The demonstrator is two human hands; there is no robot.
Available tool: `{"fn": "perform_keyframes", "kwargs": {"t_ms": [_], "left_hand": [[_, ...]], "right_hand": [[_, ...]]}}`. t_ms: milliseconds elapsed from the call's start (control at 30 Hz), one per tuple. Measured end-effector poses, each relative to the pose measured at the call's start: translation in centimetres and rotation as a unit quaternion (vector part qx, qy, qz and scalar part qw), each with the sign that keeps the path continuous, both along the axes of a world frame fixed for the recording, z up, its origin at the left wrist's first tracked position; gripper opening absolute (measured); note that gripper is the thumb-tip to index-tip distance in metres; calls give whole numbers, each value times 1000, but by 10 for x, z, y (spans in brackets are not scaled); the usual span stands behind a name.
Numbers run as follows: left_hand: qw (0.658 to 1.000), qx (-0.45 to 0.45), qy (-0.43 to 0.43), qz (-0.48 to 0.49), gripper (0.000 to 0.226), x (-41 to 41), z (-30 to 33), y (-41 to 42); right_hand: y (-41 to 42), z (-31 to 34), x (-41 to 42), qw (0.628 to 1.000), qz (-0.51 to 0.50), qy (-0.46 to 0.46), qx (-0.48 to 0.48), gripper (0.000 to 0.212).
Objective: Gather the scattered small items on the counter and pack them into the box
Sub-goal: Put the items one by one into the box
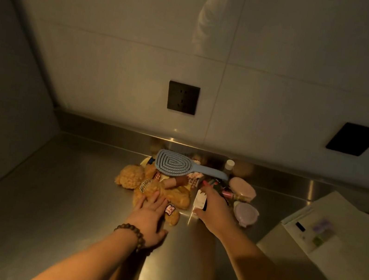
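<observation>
Steel worktop (pixel 52 191) carries our pile at frame centre. Our right hand (pixel 212 208) pinches a small white packet (pixel 200 201); our left hand (pixel 150 212) lies flat on the plush bear (pixel 146 185). Lower right, the box (pixel 333 238) sits nearer our right hand.

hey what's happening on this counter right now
A person is tidying a pile of small items on a steel counter. The left hand rests flat on a tan plush toy, and the right hand grips a small white item. A blue hairbrush lies on top of the pile. The white box sits to the right, with nothing visibly packed yet.
</observation>
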State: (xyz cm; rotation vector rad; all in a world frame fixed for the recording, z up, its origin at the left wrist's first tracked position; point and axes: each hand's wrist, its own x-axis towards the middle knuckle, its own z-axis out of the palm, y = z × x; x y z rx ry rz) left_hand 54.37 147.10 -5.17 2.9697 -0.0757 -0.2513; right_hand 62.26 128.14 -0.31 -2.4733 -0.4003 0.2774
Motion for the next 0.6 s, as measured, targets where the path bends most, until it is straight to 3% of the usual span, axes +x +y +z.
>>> {"fn": "perform_keyframes", "kwargs": {"t_ms": [200,367,500,600], "left_hand": [[998,-36,-14,-55,83,-44,4,-3],[988,-113,-85,-57,57,-85,10,1],[982,-60,-170,49,47,-102,18,8],[960,-76,-202,176,43,-97,21,5]], "right_hand": [[-17,-6,-46,1000,-12,4,1,57],[-25,-9,-76,999,-22,7,24,55],[-23,-12,-93,999,-18,1,35,49],[-19,-13,-100,1000,-11,1,28,54]]}}
